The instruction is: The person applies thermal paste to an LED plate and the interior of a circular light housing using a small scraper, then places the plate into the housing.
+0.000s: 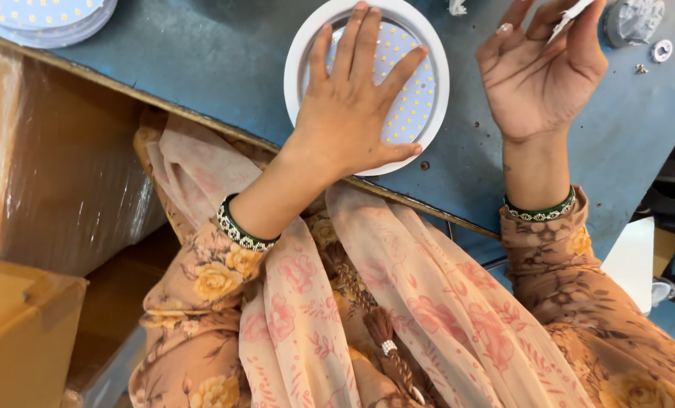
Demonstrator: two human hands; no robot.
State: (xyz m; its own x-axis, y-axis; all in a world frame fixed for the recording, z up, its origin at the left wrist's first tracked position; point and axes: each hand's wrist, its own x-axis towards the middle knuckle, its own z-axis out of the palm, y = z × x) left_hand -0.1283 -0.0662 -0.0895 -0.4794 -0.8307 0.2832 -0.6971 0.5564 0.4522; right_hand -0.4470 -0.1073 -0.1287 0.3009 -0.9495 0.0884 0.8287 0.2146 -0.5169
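Spread flat and palm down over the round white lamp housing: left hand, fingers fanned toward the far rim, thumb lying along the near right edge. Under the palm, a pale LED board dotted with small yellow chips, seated inside the housing's ring. Housing itself on the blue table, close to the near edge, just right of centre.

To the right, lifted clear of the table: right hand, palm turned up, fingers loosely curled, fingertips nipping a small white piece that runs out of view at the far edge. Hard to tell what kind of piece.

Looks like a holding-down step, with the board being pressed level in its ring. To do it well:
- Press evenly through the whole palm, not through one fingertip, so as not to tip the board.
- Bear on the board's blank surface rather than grinding across the chips.
- Hold the housing steady against the table, well back from the near edge, to avoid a slide into the lap.
- Bring the right hand in only with the left settled and the board lying flush all round.

Elsewhere on the table: a stack of similar dotted discs at the far left, a grey round part at the far right, a small white washer beside it. Cardboard boxes at the near left, below table level.
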